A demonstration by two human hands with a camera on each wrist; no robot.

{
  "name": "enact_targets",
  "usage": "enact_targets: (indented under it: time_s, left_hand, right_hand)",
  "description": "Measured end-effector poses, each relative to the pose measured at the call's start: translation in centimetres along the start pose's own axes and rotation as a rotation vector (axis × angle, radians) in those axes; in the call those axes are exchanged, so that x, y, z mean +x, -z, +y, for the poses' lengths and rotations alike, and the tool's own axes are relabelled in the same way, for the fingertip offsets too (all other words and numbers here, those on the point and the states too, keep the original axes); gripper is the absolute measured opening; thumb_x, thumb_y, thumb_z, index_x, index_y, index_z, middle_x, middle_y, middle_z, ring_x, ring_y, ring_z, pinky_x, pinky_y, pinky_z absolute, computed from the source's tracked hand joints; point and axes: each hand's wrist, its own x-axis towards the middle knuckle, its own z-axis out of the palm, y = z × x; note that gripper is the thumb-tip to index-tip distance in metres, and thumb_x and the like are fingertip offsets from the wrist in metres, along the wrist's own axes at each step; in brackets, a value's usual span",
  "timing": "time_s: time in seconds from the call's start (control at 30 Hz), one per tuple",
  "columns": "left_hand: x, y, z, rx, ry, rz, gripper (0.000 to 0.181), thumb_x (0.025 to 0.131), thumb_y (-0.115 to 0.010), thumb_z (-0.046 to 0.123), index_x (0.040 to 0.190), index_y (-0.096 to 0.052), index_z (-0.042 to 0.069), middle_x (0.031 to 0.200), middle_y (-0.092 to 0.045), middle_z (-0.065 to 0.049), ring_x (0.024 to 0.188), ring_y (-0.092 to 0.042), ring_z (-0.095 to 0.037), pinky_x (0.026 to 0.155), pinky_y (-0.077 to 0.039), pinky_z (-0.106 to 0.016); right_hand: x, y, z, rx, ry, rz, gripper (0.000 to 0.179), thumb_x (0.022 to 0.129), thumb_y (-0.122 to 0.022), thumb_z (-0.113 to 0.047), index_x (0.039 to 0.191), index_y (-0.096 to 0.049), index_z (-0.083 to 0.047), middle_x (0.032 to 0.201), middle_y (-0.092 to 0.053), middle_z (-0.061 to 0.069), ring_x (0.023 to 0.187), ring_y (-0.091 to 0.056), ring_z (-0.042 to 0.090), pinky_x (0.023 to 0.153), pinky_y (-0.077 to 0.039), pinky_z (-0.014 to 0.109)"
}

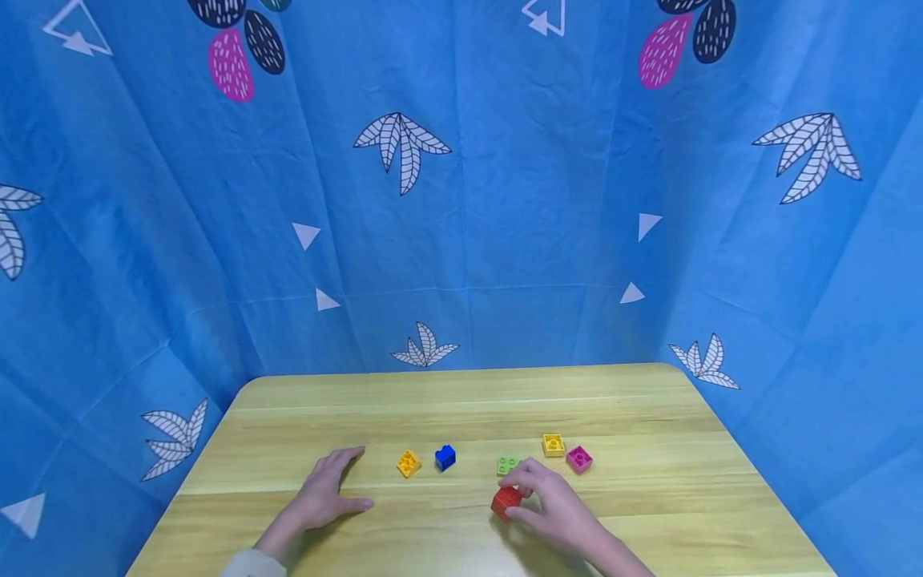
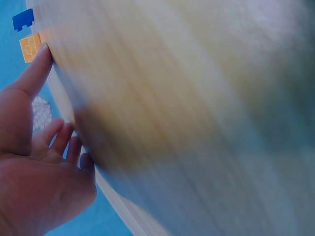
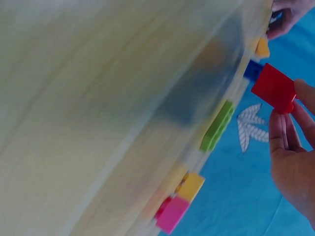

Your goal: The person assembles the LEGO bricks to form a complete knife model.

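Observation:
My right hand pinches a red toy building block between thumb and fingers, held just in front of a green block. In the right wrist view the red block appears lifted off the table. My left hand rests on the table at the left with its fingers spread, holding nothing. Nearest to it is an orange-yellow block, tipped so its hollow side shows. Beside that lies a blue block on its side. In the left wrist view the thumb of the left hand points toward the orange-yellow block.
Behind the right hand, a yellow block and a magenta block lie close together, hollow sides up. The wooden table has rounded far corners. A blue patterned cloth hangs behind and around it.

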Motion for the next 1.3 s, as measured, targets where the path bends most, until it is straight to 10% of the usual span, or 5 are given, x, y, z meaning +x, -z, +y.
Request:
enact_targets:
  time_s: [0.33, 1.3]
  left_hand:
    - [0.0, 0.4, 0.7, -0.023, 0.074, -0.042, 0.099, 0.074, -0.091, 0.042, 0.154, -0.044, 0.008, 0.157, -0.046, -0.018, 0.144, -0.037, -0.045, 0.118, -0.031, -0.069]
    - [-0.1, 0.4, 0.6, 0.005, 0.019, -0.014, 0.100, 0.074, -0.089, 0.048, 0.153, -0.045, 0.005, 0.153, -0.048, -0.020, 0.139, -0.041, -0.046, 0.114, -0.035, -0.071]
  right_hand:
    - [-0.1, -1.8, -1.4, 0.024, -0.060, -0.124, 0.035, 0.089, -0.080, -0.021, 0.122, -0.073, -0.015, 0.119, -0.065, -0.010, 0.105, -0.063, 0.006, 0.091, -0.058, 0.026]
    - [-0.1, -2.7, -1.1, 0.018, -0.014, -0.232, 0.040, 0.088, -0.081, -0.028, 0.125, -0.071, -0.016, 0.117, -0.068, -0.012, 0.104, -0.061, 0.000, 0.093, -0.056, 0.027]
